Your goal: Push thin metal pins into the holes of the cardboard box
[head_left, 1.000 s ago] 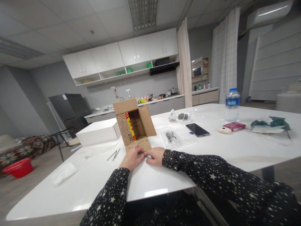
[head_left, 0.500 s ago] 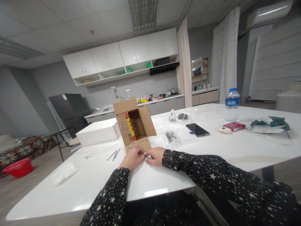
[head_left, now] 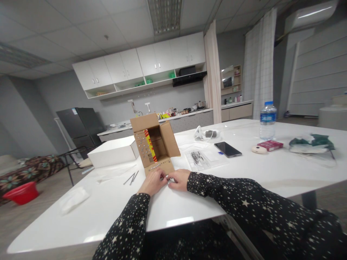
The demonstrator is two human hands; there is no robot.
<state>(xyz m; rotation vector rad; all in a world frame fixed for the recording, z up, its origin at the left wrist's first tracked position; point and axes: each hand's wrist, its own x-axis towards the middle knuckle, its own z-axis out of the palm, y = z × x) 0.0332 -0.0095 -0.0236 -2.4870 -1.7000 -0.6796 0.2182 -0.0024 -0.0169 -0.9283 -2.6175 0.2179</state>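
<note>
At the near flap of the open cardboard box [head_left: 155,144], left hand [head_left: 152,181] and right hand [head_left: 177,179] are pinching a small part too tiny to identify, best kept steady against the flap's stud row.

A grey-walled room with a tiled drop ceiling [head_left: 81,21] and a long ceiling light panel [head_left: 164,14] overhead. Along the far wall runs a row of white upper cabinets [head_left: 141,65] with open shelves beneath, above a kitchen counter [head_left: 162,119] crowded with small items. A black refrigerator [head_left: 80,126] stands at far left. A beige curtain [head_left: 213,76] hangs right of the cabinets, and a white checked curtain [head_left: 258,61] further right. An air conditioner [head_left: 311,14] is mounted high at right. Low at left, a patterned sofa [head_left: 29,169] and a red basin [head_left: 23,192] sit on the grey floor [head_left: 16,224].
</note>
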